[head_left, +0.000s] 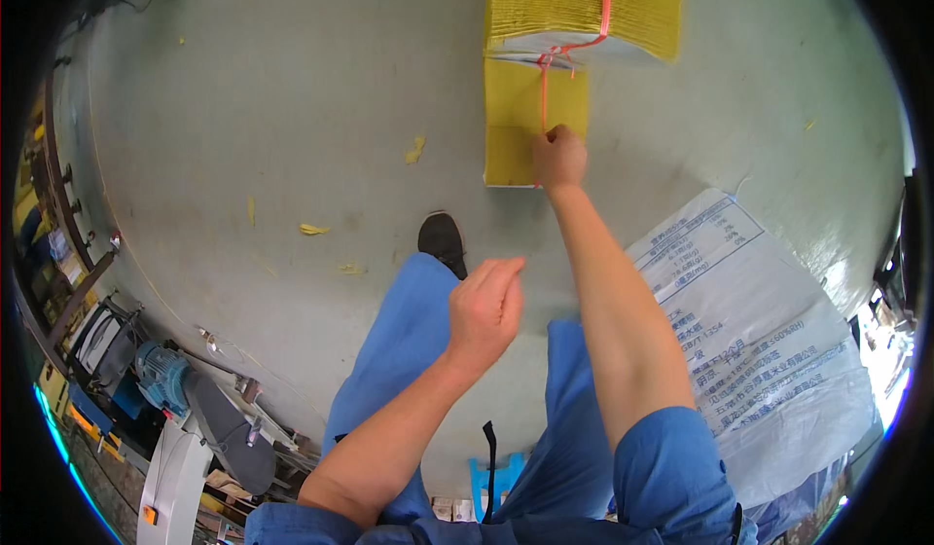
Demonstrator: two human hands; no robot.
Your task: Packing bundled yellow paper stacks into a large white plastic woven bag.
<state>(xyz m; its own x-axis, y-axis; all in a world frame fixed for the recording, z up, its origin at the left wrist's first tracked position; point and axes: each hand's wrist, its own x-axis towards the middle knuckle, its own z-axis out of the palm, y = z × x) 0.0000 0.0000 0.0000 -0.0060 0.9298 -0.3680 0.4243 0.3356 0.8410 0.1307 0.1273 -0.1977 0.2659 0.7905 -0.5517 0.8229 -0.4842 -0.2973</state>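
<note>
Two yellow bundles of stacked sheets lie ahead of me on the floor, the far bundle [545, 5] wider and ridged, the near bundle [511, 127] smaller and flat-topped. A pinkish-orange strap [544, 97] runs down the near bundle from a knot [555, 55] where the two meet. My right hand [561, 159] is closed around this strap's lower part, at the near bundle's right side. My left hand [485, 304] hangs in the air above my left knee, its fingers pressed together, with no object showing in it.
A white printed woven sack [759, 341] spreads over the floor to my right. Yellow scraps [314, 230] are scattered on the grey floor. At the left stands a machine with a blue motor [162, 378]. A blue stool [484, 482] shows between my legs.
</note>
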